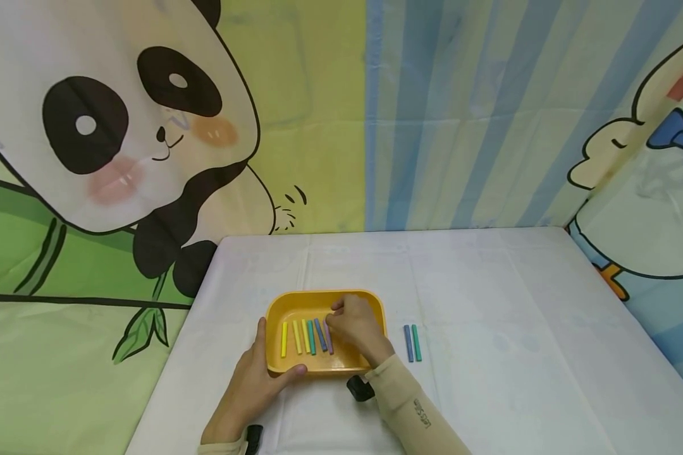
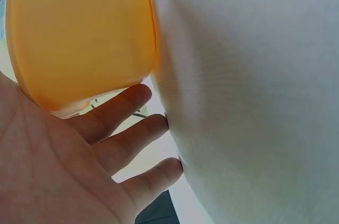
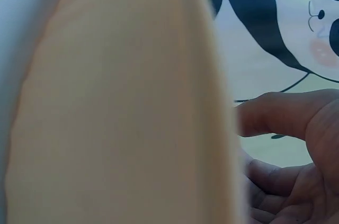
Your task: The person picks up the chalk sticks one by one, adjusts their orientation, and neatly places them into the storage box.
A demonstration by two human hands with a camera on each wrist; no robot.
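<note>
A yellow tray [image 1: 353, 363] sits on the table, holding a row of thin chalk-like sticks: three yellow sticks [image 1: 284, 339], one teal stick [image 1: 311, 337], one blue stick [image 1: 320, 335] and one purple stick [image 1: 329, 338]. My left hand [image 1: 255, 373] steadies the tray's left front corner, its thumb at the front rim; in the left wrist view its fingers [image 2: 119, 147] extend beside the tray wall. Reaching over the tray, my right hand [image 1: 357, 325] pinches the purple stick's far end with bent fingers. The tray wall hides its fingertips in the right wrist view.
A blue stick [image 1: 408, 343] and a green stick [image 1: 417, 343] lie side by side right of the tray. White cloth covers the table [image 1: 518, 354]. Behind it hang printed curtains [image 1: 313, 126] with a panda at the left.
</note>
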